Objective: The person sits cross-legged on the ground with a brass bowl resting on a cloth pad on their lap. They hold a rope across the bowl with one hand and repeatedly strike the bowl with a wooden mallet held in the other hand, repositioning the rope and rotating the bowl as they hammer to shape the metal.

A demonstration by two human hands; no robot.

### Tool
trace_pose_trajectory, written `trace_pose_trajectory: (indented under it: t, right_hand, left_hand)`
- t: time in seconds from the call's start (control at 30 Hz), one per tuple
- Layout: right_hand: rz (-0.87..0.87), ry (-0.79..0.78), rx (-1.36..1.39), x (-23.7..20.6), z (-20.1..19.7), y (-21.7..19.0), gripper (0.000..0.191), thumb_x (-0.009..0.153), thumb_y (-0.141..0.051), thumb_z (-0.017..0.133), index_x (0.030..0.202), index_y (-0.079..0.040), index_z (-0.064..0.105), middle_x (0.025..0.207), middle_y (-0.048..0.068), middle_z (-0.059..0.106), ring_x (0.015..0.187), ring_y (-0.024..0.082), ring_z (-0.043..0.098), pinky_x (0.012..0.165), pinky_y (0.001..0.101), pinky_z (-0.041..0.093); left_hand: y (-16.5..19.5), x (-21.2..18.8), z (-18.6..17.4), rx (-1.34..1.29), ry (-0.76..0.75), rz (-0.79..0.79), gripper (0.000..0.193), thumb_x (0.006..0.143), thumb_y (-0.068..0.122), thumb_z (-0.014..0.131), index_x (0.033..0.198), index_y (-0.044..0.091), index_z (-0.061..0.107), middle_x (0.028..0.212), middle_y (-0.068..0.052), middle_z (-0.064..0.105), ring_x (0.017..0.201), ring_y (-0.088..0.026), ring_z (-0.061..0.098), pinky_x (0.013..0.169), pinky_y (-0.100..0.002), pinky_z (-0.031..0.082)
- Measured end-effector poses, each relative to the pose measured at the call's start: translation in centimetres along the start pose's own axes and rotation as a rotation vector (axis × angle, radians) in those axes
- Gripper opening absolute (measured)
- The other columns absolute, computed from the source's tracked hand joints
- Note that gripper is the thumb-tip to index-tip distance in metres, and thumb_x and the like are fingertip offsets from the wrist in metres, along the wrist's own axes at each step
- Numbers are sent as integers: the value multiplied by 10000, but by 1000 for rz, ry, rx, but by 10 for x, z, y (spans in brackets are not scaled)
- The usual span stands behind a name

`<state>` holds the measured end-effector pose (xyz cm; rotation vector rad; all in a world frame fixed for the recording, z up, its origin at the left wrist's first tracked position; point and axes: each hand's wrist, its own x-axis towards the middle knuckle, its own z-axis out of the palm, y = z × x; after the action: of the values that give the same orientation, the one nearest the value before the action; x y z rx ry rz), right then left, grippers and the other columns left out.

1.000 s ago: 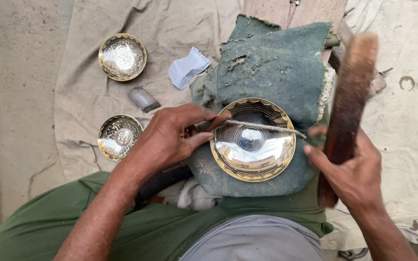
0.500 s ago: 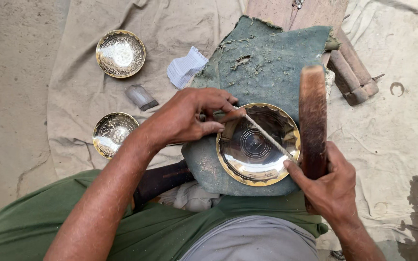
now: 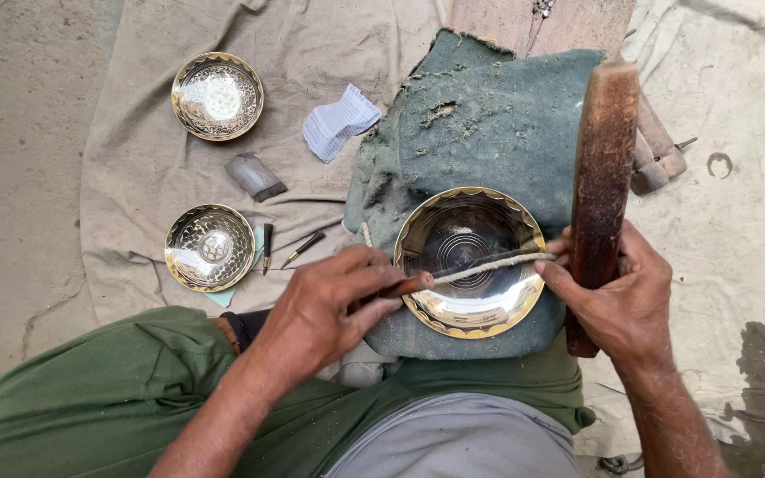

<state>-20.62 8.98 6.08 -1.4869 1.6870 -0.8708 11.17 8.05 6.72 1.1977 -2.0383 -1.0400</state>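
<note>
Head view: the left hand now pinches a thin metal rod by its wooden handle, fingers pressed together, and the rod has swung from a slant to lie level across the brass bowl. The bowl sits on the green felt pad over the lap. The right hand grips the wooden mallet, fingers wrapped tight, brought in closer beside the rim, thumb near the rod's tip. It looks set for a strike.

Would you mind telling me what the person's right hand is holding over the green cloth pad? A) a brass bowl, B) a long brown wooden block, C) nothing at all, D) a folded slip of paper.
B: the right hand grips a long brown wooden block standing upright beside the brass bowl, while the left hand holds a thin tool across the bowl.
</note>
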Motion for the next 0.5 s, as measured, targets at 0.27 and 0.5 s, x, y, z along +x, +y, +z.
trace_pose_trajectory:
  t: [0.27,0.5]
  right_hand:
    - [67,33,-14,-10,12,-5,353,825,-86,828,1110,-20,631,916,95,733,841,157,741,734,327,652]
    - [154,15,-145,0,-4,2,423,773,-179,866,1132,-53,681,941,52,739,806,157,708,685,338,631]
  left_hand:
    - [-10,24,-14,36,85,90,349,870,124,808,1212,175,761,1073,-46,764,877,-247,743,753,-371,600]
    - [18,39,-20,56,92,24,380,861,128,797,1232,205,770,1004,-59,748,804,-179,743,690,-310,630]
